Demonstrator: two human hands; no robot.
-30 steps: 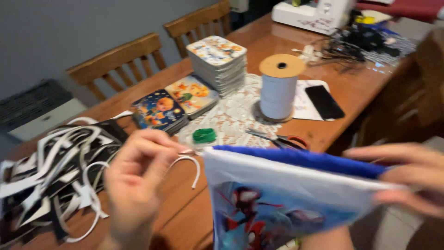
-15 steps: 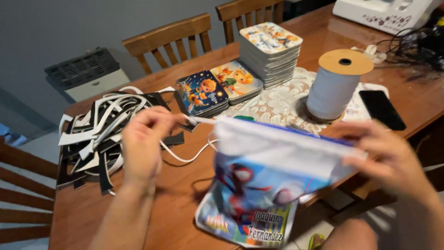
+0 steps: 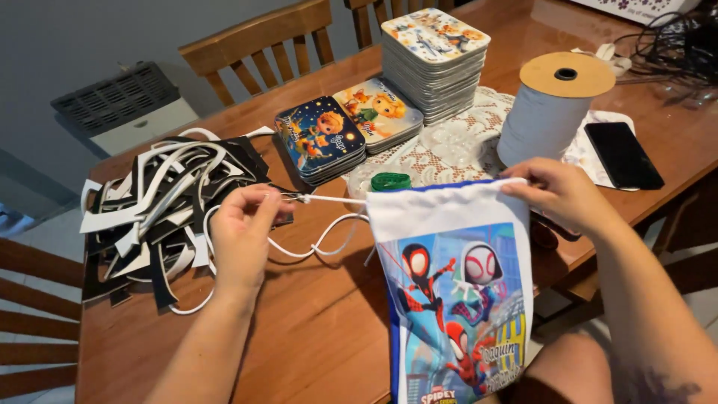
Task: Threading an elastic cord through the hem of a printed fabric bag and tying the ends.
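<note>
A white drawstring bag [image 3: 455, 292] with colourful cartoon figures hangs over the near edge of the wooden table [image 3: 314, 337]. My right hand [image 3: 557, 193] grips the bag's top right corner. My left hand [image 3: 245, 232] pinches a white cord [image 3: 325, 238] just left of the bag's top hem; the cord runs taut to the hem and loops slack below on the table. A large spool of white cord [image 3: 552, 108] stands upright behind my right hand.
A heap of black and white strips [image 3: 157, 206] lies at the left. Stacks of printed square tiles [image 3: 320, 138] [image 3: 434, 63] sit at the back, on a lace mat [image 3: 449, 153]. A black phone [image 3: 623, 153] lies right; a green tape roll [image 3: 390, 181] and wooden chairs [image 3: 258, 45] are nearby.
The view has shifted left and steadied. The bag has dropped to hang flat with its top hem stretched. My left hand now pulls the cord out leftward from the hem.
</note>
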